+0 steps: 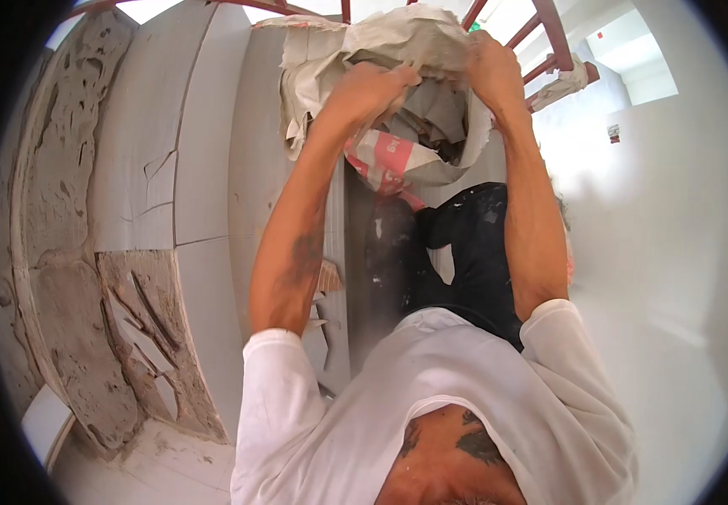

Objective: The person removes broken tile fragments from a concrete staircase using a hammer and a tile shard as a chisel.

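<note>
A large crumpled paper sack point(398, 172) with red printing hangs open at the top middle, its rim folded back. Debris that looks like torn paper point(440, 114) lies inside it. My left hand point(372, 91) is closed on the sack's rim at the left of the opening, slightly blurred. On the right side of the opening, my right hand point(495, 74) has its fingers wrapped round the rim. The fingertips of both hands are partly hidden by the paper.
Red metal bars point(552, 34) run behind the sack. Large grey tiles point(204, 160) and a broken mortar-covered surface point(65, 210) lie at the left. Tile fragments point(318, 337) are beside my left arm. A pale wall point(667, 252) stands at the right.
</note>
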{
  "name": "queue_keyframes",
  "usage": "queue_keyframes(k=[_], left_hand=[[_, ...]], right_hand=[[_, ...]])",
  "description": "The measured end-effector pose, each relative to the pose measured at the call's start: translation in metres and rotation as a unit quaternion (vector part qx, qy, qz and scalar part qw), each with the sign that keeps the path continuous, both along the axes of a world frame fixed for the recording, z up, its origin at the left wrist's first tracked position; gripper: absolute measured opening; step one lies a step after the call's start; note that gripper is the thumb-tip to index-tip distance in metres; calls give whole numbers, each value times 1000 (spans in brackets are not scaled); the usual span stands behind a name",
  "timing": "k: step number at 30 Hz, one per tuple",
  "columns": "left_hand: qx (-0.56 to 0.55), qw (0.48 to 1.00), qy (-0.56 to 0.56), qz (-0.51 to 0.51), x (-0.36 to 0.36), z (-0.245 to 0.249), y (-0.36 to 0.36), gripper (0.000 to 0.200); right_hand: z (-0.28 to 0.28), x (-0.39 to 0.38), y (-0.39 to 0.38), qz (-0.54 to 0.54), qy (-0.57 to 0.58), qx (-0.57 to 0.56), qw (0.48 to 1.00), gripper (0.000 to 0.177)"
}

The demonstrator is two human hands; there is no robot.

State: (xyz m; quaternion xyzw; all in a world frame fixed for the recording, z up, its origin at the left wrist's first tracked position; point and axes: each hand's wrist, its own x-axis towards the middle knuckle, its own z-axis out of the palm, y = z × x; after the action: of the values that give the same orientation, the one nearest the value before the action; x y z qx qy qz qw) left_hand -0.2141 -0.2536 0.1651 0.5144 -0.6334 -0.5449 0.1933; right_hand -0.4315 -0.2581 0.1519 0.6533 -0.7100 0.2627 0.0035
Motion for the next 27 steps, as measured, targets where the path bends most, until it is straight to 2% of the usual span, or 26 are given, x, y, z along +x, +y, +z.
queue_keyframes(k=[1,4,5,6,7,8,9,10,11,12,13,16,19,22,25,27], left_hand=[[-42,995,-89,-29,-6,-7,-7,41],[-237,956,-165,41,-6,-27,-2,42],[-240,965,-94,57,4,-33,1,41],[-236,969,-26,74,28,-34,16,41],[-230,968,38,97,53,-37,29,41],[-192,975,37,103,76,-44,40,40],[-154,981,33,114,101,-55,54,41],[-113,985,27,126,127,-68,73,43],[-101,988,-51,106,152,-83,99,48],[-92,985,-122,76,172,-98,122,55],[-91,978,-184,39,181,-111,137,63],[-79,909,-399,-88,185,-128,199,83],[-116,902,-401,-109,191,-131,225,80],[-197,847,-463,-169,195,-150,225,79],[-247,831,-457,-201,202,-172,216,71],[-250,850,-419,-197,212,-185,214,65]], right_hand=[[0,3,1,6,0,-10,1000,25],[7,4,7,15,-6,-11,1000,24],[5,2,8,14,-1,-12,1000,24],[-7,-10,4,47,34,-72,996,24],[-6,-13,1,18,16,-41,999,31],[-10,-27,-1,48,44,-65,996,30],[-36,-65,-20,109,65,-144,981,30],[-24,-58,-13,71,70,-103,990,31],[-17,-54,-10,68,10,-38,997,32],[-12,-47,-12,37,47,-33,998,33],[-1,-31,-5,23,36,-8,999,36],[-6,-30,-6,32,26,-13,999,38],[-2,-21,-7,22,29,8,999,37],[4,-4,0,31,26,5,999,32],[10,5,4,56,23,-28,998,30],[8,7,5,52,8,-44,998,27]])
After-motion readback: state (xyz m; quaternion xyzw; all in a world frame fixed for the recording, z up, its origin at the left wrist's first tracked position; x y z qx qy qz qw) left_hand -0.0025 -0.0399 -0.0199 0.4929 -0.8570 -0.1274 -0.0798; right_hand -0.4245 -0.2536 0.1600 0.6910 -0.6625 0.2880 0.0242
